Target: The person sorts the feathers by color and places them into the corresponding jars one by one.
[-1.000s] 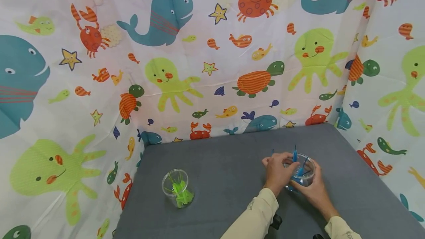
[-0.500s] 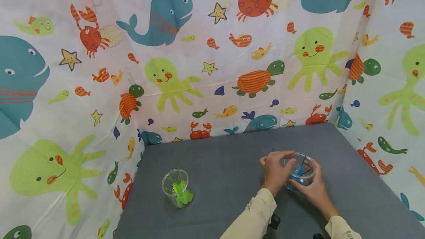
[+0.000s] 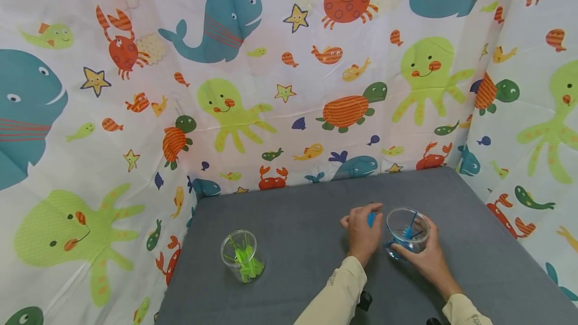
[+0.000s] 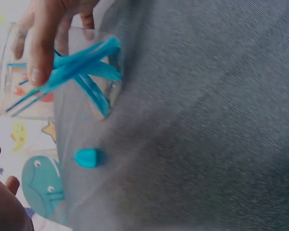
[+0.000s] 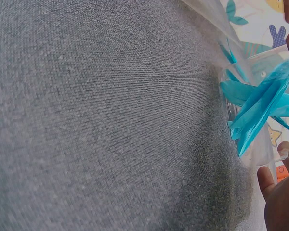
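Observation:
In the head view my right hand (image 3: 426,260) grips a clear jar (image 3: 408,209) from the right, thumb across its front. Inside it lean several blue pieces (image 5: 265,101) with thin stems, resembling folded cocktail umbrellas. Just left of the jar, my left hand (image 3: 365,229) hovers with its thumb and fingers apart. One more blue piece (image 4: 86,158) is on the cloth below it, partly covered by the fingers in the head view. The left wrist view shows space between that piece and my left hand (image 4: 9,202).
A second clear jar (image 3: 238,231) with several similar green pieces (image 3: 246,262) stands at the left of the grey cloth-covered table (image 3: 302,245). A white curtain (image 3: 271,129) printed with sea animals rises behind the table and along both sides.
A blue piece that my left hand held over the jar's rim is out of its fingers. The left hand has moved left, away from the jar. My right hand keeps its hold.

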Available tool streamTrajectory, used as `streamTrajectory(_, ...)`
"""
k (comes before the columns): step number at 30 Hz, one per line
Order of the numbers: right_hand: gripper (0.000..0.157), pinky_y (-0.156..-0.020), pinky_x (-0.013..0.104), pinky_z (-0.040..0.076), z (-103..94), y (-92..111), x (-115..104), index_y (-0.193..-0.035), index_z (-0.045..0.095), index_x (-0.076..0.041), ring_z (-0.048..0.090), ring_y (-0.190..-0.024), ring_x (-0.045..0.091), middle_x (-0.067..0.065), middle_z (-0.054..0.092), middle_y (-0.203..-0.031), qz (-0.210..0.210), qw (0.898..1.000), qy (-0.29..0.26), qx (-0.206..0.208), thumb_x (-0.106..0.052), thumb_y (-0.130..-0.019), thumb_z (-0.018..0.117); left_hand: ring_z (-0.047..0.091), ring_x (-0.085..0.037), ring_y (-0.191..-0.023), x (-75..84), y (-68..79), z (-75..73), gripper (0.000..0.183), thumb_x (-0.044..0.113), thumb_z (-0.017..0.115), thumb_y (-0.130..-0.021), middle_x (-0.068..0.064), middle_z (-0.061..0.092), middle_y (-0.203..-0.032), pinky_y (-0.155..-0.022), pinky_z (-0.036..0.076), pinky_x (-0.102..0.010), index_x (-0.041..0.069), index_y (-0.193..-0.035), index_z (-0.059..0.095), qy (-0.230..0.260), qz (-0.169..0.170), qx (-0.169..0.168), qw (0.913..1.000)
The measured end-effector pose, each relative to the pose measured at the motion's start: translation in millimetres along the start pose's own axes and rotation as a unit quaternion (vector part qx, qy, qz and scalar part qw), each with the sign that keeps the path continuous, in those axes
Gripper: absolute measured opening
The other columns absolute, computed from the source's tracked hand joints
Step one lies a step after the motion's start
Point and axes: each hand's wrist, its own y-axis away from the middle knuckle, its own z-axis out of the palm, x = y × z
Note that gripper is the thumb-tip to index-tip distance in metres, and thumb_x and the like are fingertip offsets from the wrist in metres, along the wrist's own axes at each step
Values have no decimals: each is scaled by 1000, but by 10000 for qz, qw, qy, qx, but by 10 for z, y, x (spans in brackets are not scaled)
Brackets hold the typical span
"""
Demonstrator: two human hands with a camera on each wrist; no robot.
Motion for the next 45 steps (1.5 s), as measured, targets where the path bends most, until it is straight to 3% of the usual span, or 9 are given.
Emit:
streamTrajectory(7,121,-109,77,25,-4,-1,-11,-163,4,-20,31,-143,51,30,29,-159,20,10000,-48,39,-22,-78,91,61,-11,-103,-139,50,26,23,25,76,-92,16,75,-110,-91,26,-42,29,-114,75,-225,-157,160,9995)
streamTrajectory(15,123,-110,77,24,-1,-1,-5,-163,3,-23,30,-144,51,30,29,-159,25,10000,0,89,-22,-77,91,62,-12,-99,-195,90,36,25,23,79,-89,14,76,-106,-88,27,-41,29,-112,75,-321,-73,303,9990)
streamTrajectory(26,124,-110,77,22,2,4,-18,-163,2,-23,28,-145,53,31,29,-159,190,9997,133,35,-27,-77,91,61,-14,-105,-252,112,8,24,24,78,-91,14,76,-111,-91,26,-44,26,-115,75,-211,-596,-7,9980)
streamTrajectory(35,124,-110,78,22,7,16,-20,-163,3,-23,28,-145,52,30,30,-159,128,9999,60,36,-24,-77,91,60,-15,-101,-332,149,39,24,20,80,-88,12,77,-110,-89,25,-44,26,-111,75,-285,-707,115,9970)
streamTrajectory(45,123,-110,77,24,6,21,-28,-163,5,-21,29,-144,51,29,31,-157,26,10000,13,50,-22,-75,92,60,-16,-97,-363,126,76,26,20,84,-84,10,77,-106,-85,28,-43,27,-108,76,-679,-864,266,9936)
